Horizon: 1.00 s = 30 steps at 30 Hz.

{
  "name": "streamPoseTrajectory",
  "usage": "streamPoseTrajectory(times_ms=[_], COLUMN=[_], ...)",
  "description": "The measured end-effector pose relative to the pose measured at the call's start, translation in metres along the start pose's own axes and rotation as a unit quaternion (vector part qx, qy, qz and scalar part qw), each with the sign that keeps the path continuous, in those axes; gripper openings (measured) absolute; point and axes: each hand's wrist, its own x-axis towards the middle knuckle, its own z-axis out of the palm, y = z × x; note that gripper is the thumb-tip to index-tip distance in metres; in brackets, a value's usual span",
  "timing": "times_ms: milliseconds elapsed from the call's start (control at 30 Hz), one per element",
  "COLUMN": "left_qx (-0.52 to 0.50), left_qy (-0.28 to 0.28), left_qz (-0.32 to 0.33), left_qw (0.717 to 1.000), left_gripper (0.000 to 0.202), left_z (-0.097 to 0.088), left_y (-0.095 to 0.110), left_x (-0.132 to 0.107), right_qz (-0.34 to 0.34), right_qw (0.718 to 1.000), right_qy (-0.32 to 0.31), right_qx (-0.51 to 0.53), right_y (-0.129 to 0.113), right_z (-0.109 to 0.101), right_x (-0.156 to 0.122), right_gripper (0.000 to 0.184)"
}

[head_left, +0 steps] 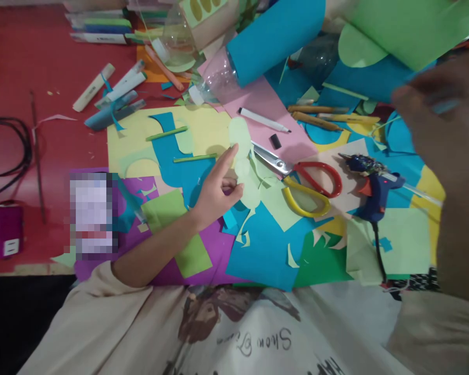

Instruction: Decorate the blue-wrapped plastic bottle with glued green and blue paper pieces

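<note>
My left hand (218,192) is over the middle of the paper-covered table, pinching a pale green wavy paper cutout (243,156) between thumb and fingers. The cutout stands up from the hand, just left of the red-and-yellow-handled scissors (303,182). My right hand (440,122) is raised close to the camera at the right and is blurred; something small and bluish shows at its fingertips, but I cannot tell what it is or whether it is held.
A blue glue gun (375,190) lies right of the scissors with its cord toward me. A white marker (263,120) and its black cap (274,141) rest on pink paper. A blue-wrapped plastic bottle (258,49) lies behind. Markers (113,94), a cable (8,151) and a power strip (2,232) are at left.
</note>
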Motion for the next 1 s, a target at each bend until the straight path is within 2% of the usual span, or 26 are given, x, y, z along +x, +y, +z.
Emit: streamPoseTrajectory(times_ms=[67,133,200,267,333,433,500,567,633,733,800,900,1000], left_qx=[-0.008,-0.017,-0.025,-0.027,-0.029,-0.036,-0.036,-0.031,-0.023,-0.024,-0.032,-0.046,-0.065], left_qy=[0.0,-0.001,-0.001,0.0,0.003,0.006,0.003,-0.003,-0.005,-0.003,-0.003,-0.006,-0.005], left_qz=[-0.006,-0.009,-0.009,-0.009,-0.013,-0.026,-0.032,-0.032,-0.028,-0.018,-0.018,-0.036,-0.046], left_qw=[1.0,1.0,1.0,1.0,0.999,0.999,0.999,0.999,0.999,1.0,0.999,0.998,0.997], left_gripper=[0.071,0.071,0.07,0.07,0.07,0.07,0.069,0.069,0.069,0.069,0.069,0.069,0.068], left_z=[0.0,-0.001,-0.001,-0.001,0.0,0.001,0.002,0.002,0.002,0.001,0.001,0.0,0.0], left_y=[0.0,0.0,-0.001,-0.001,-0.001,-0.001,-0.001,-0.001,-0.002,-0.003,-0.002,-0.001,0.001], left_x=[0.0,0.0,0.0,0.0,0.0,0.0,0.0,0.0,0.0,0.001,0.001,0.001,0.002], right_qz=[-0.132,-0.216,-0.306,-0.387,-0.424,-0.4,-0.389,-0.396,-0.377,-0.282,-0.229,-0.177,-0.144], right_qw=[0.991,0.975,0.945,0.914,0.896,0.904,0.907,0.905,0.915,0.954,0.97,0.98,0.984], right_qy=[-0.013,-0.025,-0.066,-0.08,-0.094,-0.104,-0.098,-0.085,-0.075,-0.068,-0.069,-0.081,-0.101], right_qx=[-0.013,-0.056,-0.092,-0.092,-0.09,-0.111,-0.126,-0.131,-0.124,-0.08,-0.049,-0.042,-0.02], right_y=[-0.043,-0.073,-0.092,-0.103,-0.112,-0.122,-0.126,-0.127,-0.128,-0.13,-0.129,-0.115,-0.085], right_z=[0.005,0.017,0.034,0.053,0.067,0.078,0.078,0.074,0.066,0.046,0.029,0.007,-0.001], right_x=[0.026,0.05,0.068,0.08,0.085,0.088,0.088,0.087,0.084,0.074,0.062,0.04,0.018], right_gripper=[0.039,0.046,0.052,0.05,0.047,0.048,0.059,0.062,0.068,0.085,0.091,0.093,0.081])
